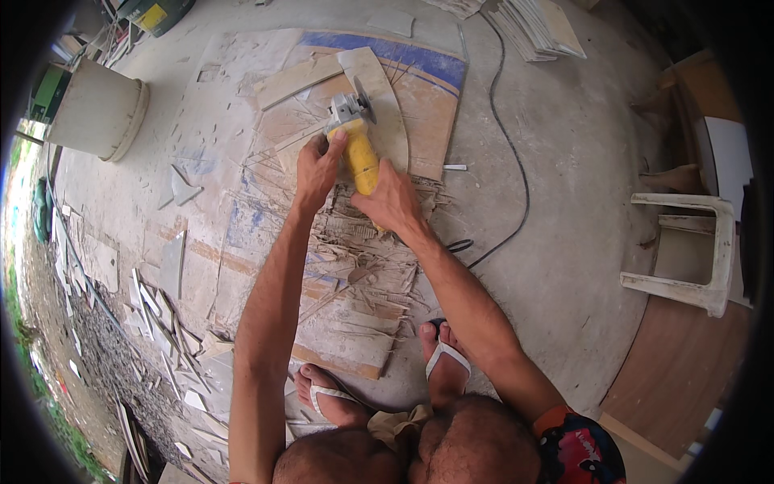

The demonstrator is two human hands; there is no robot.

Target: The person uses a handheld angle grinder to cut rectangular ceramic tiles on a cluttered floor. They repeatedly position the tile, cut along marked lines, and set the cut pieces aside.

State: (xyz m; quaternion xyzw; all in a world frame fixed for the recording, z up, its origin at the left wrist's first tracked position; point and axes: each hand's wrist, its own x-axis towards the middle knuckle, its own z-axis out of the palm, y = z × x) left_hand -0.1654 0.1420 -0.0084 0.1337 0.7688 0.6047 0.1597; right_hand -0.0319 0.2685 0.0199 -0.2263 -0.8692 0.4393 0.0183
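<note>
A yellow angle grinder (pixel 360 155) with a grey metal head is held in both hands over the worn board (pixel 435 129) on the floor. My left hand (pixel 319 168) closes on the front of its body, near the head. Around the rear of the body wraps my right hand (pixel 393 198). The thin cutting disc (pixel 362 93) stands on edge over a pale tile piece (pixel 385 113); whether they touch I cannot tell. Another tile strip (pixel 298 82) lies to the left of it. Below the hands, torn, dusty layers of cardboard (pixel 355 278) cover the ground.
A black cord (pixel 522 173) loops across the concrete on the right. A white plastic stool (pixel 685 282) lies at the right, with stacked tiles (pixel 536 32) farther back. On the left are a bucket (pixel 95 109) and broken tile shards (pixel 171 262). My sandalled feet are close to the cardboard.
</note>
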